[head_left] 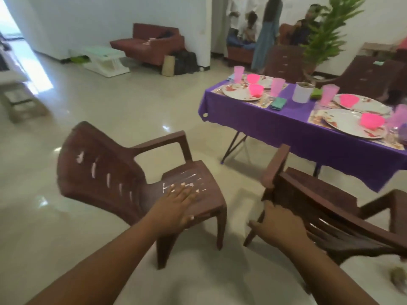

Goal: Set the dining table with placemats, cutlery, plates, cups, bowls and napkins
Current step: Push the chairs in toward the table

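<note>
The dining table under a purple cloth stands at the upper right. On it lie placemats, floral plates, pink bowls, pink cups and folded green napkins. My left hand reaches out with straight fingers over the seat of a brown plastic chair. My right hand grips the back edge of a second brown chair near the table.
A white pot with a tall green plant stands on the table. More brown chairs stand behind the table. Several people are at the far back. A brown sofa and a white low table line the far wall.
</note>
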